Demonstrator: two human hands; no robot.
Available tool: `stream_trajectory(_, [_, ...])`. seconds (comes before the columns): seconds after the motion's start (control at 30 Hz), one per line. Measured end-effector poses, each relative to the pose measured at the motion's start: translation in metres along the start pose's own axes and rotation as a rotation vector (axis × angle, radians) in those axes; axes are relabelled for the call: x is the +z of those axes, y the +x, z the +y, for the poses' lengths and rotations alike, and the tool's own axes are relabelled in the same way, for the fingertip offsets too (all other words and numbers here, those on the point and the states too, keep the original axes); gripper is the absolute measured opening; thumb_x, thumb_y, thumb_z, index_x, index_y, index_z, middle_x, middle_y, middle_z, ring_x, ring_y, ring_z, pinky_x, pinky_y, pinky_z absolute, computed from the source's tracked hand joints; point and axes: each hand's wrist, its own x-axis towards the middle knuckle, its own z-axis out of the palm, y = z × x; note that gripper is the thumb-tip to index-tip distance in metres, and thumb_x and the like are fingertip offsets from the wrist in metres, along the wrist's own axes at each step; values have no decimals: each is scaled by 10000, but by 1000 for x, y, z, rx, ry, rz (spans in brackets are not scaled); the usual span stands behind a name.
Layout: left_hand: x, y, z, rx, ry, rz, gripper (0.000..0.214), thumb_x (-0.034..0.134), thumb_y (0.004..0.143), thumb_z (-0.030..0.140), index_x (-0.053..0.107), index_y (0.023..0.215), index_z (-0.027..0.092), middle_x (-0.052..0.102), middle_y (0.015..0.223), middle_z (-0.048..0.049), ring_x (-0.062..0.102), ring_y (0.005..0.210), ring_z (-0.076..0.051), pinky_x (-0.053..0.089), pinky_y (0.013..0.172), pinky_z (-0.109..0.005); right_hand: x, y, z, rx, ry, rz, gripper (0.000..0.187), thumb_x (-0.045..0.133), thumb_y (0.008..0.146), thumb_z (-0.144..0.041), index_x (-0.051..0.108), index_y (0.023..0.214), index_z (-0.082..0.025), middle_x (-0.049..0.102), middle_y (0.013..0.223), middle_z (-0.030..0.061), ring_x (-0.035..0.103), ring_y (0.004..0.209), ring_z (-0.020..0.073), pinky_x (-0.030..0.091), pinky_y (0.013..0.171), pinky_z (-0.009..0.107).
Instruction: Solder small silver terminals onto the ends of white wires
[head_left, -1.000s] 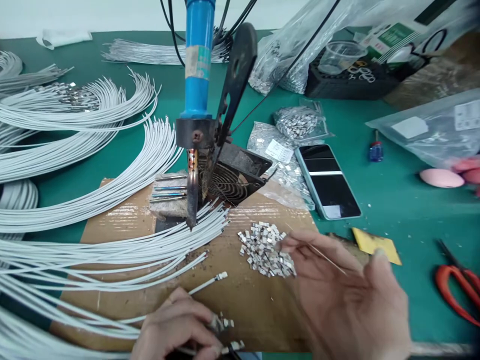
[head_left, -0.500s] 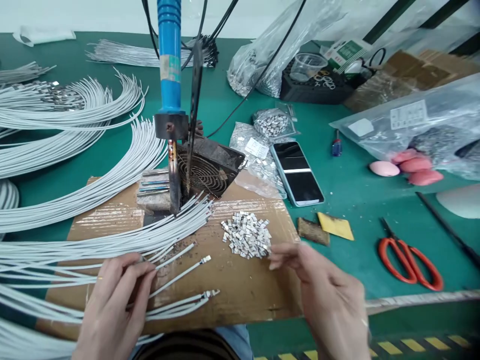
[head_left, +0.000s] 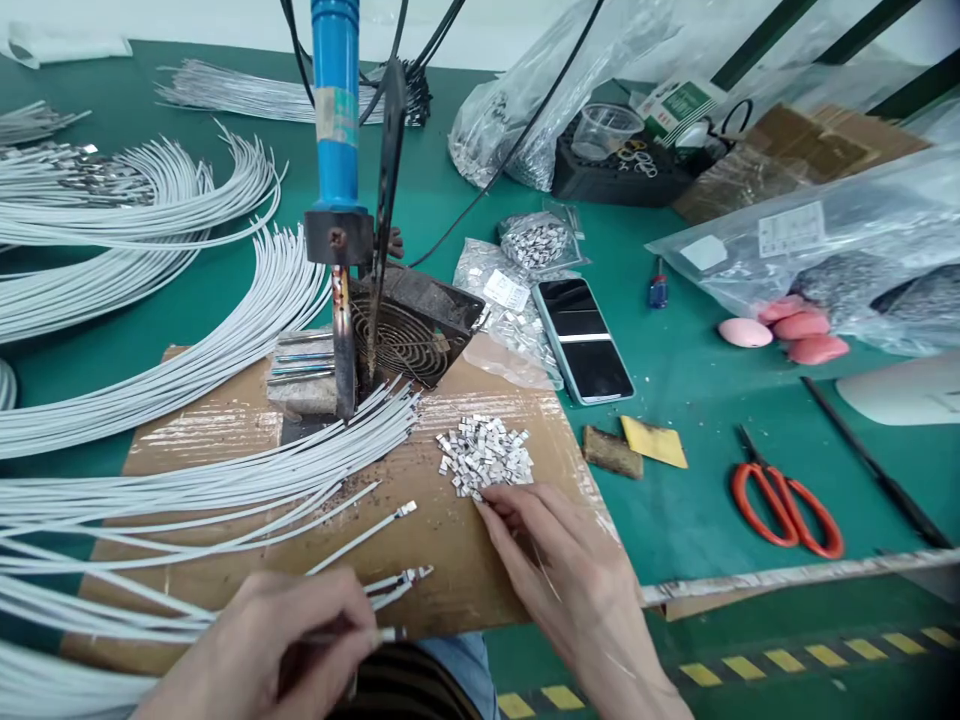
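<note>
My left hand [head_left: 292,640] is closed in a pinch on a white cable [head_left: 390,634], whose end pokes out past the fingertips near the cardboard's front edge. With thumb and fingers together, my right hand [head_left: 562,570] pinches a small metal clip at the near edge of a pile of small metal clips [head_left: 487,455]; the fingers partly hide it. Between the hands lies a cable with a metal clip [head_left: 406,509] on its end. Several cables with clipped ends [head_left: 417,575] rest closer to me. A bundle of white cables [head_left: 225,480] spreads leftward across the cardboard [head_left: 450,560].
A blue-handled soldering iron [head_left: 336,130] stands upright over a metal block, beside a dirty fan [head_left: 409,340]. Curved cable bundles [head_left: 135,390] fill the left. On the right are a phone [head_left: 585,340], sponge pieces [head_left: 652,441], red-handled scissors [head_left: 787,505] and plastic bags [head_left: 817,240].
My right hand has moved left onto the clip pile, its fingers closing. My left hand has come toward me and right, now holding a cable end clear of the others. The view shifted slightly.
</note>
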Motion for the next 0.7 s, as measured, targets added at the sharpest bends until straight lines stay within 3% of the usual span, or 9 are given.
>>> stream_trajectory(0.13, [3,17,7,-284,-306,81,346,689,947,481,683,729,212,526,586,37,387,517,-114,305,472,-198,3,-1,0,4,-22,5,89,650,993,-167,717,992,-225,750,844,33,721,730,193,610,708,313])
stream_trajectory(0.27, [-3,21,5,-323,-432,59,356,695,961,499,691,781,193,547,615,34,327,528,-97,245,486,-200,6,-4,-4,39,-9,26,60,670,1003,-204,713,970,-229,730,817,17,692,676,171,587,659,286])
stream_trajectory(0.37, [-4,22,2,-322,-495,58,362,688,974,493,711,786,185,552,619,28,323,520,-90,212,480,-212,8,-7,-15,175,65,92,37,720,977,-262,754,963,-261,796,889,17,759,751,186,622,745,289])
stream_trajectory(0.43, [-4,23,2,-329,-541,63,356,695,970,493,742,804,181,557,631,26,295,498,-79,175,470,-224,11,-6,-27,379,218,115,42,760,946,-310,782,958,-277,839,917,11,806,789,196,649,789,280])
stream_trajectory(0.53, [-4,25,4,-350,-579,66,374,717,948,511,767,798,171,508,606,39,238,493,-76,143,478,-240,18,1,-47,649,585,75,88,802,902,-337,795,937,-256,842,812,10,815,710,184,676,720,242])
stream_trajectory(0.7, [-6,29,7,-392,-651,61,419,776,887,558,721,773,159,459,591,68,195,514,-76,156,497,-240,29,16,-70,671,870,-1,78,821,860,-306,849,844,-235,752,669,3,695,564,132,594,551,197])
